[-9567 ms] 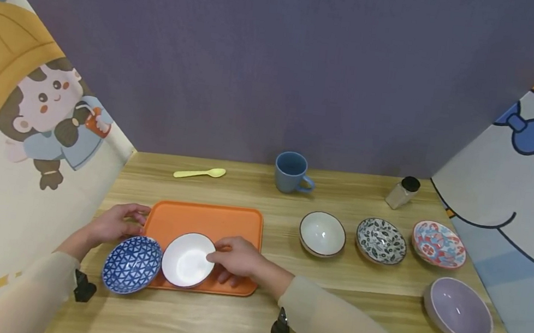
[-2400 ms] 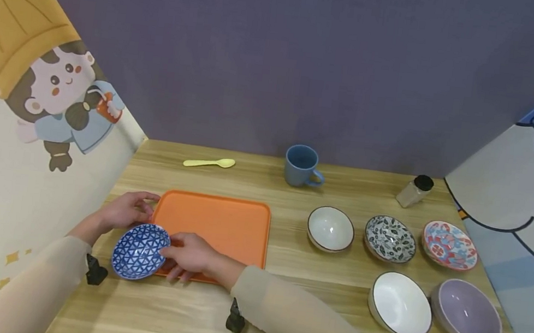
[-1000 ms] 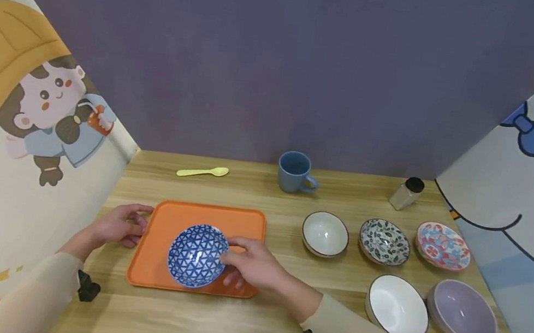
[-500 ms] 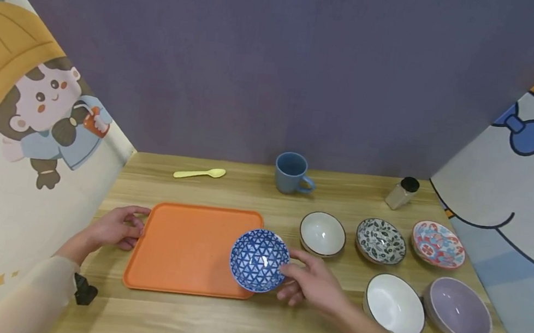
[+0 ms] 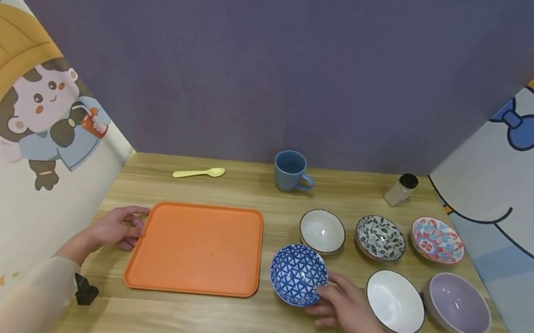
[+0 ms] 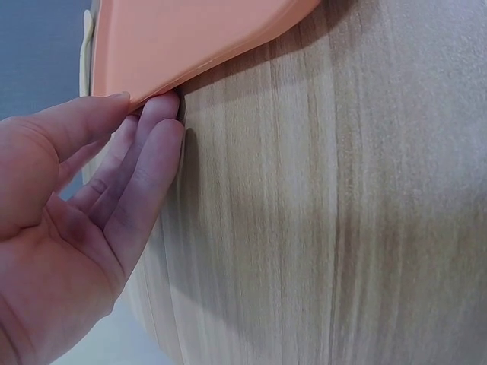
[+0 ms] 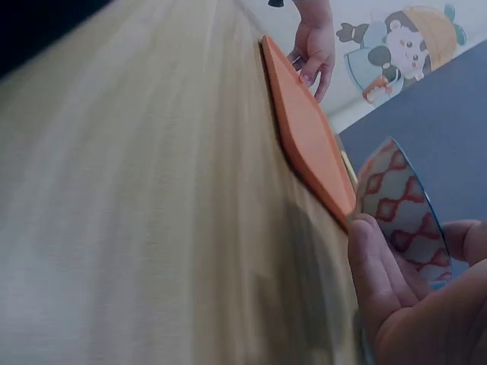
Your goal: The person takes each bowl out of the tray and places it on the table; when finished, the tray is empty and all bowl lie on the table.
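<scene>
My right hand (image 5: 348, 309) pinches the right rim of a blue-and-white bowl (image 5: 297, 271) with a triangle pattern inside. In the right wrist view the outside of this bowl (image 7: 402, 205) shows a red diamond pattern, and it hangs above the table with a shadow below. My left hand (image 5: 116, 227) holds the left edge of an orange tray (image 5: 195, 249). The left wrist view shows the thumb on top of the tray edge (image 6: 190, 46) and fingers underneath. Nothing lies on the tray.
Right of the held bowl are a small white bowl (image 5: 322, 231), a leaf-patterned dish (image 5: 380, 237), a red-blue dish (image 5: 438, 240), a larger white bowl (image 5: 395, 302) and a purple bowl (image 5: 458, 305). Behind stand a blue mug (image 5: 289, 171), a yellow spoon (image 5: 198, 172) and a black-lidded jar (image 5: 400, 190).
Earlier the white bowl left the tray for the right side. The right hand has since carried the blue-and-white bowl rightward off the tray. The left hand stays at the tray edge.
</scene>
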{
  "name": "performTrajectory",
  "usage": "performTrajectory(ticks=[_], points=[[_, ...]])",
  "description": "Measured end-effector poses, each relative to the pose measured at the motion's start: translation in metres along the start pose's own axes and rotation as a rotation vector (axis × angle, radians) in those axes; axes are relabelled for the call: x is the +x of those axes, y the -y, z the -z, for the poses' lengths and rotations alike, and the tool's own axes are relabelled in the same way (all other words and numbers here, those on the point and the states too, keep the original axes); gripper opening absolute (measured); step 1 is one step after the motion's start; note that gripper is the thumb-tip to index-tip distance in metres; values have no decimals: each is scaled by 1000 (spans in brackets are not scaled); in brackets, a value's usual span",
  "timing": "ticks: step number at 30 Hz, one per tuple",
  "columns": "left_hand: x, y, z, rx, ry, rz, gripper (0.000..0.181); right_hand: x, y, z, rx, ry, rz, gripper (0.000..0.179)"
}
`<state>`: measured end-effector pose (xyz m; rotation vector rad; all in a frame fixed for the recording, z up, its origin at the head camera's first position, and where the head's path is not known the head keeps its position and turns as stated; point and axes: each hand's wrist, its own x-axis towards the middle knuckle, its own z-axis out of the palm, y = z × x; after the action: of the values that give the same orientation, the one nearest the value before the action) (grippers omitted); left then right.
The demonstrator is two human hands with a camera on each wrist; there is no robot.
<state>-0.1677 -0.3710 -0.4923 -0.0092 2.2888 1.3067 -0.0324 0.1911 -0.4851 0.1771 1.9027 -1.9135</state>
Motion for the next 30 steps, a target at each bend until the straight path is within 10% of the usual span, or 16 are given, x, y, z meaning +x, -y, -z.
performTrajectory(ticks=[30], points=[[-2, 1, -2, -16, -5, -1, 63, -30, -43, 19, 104, -158, -166, 76]])
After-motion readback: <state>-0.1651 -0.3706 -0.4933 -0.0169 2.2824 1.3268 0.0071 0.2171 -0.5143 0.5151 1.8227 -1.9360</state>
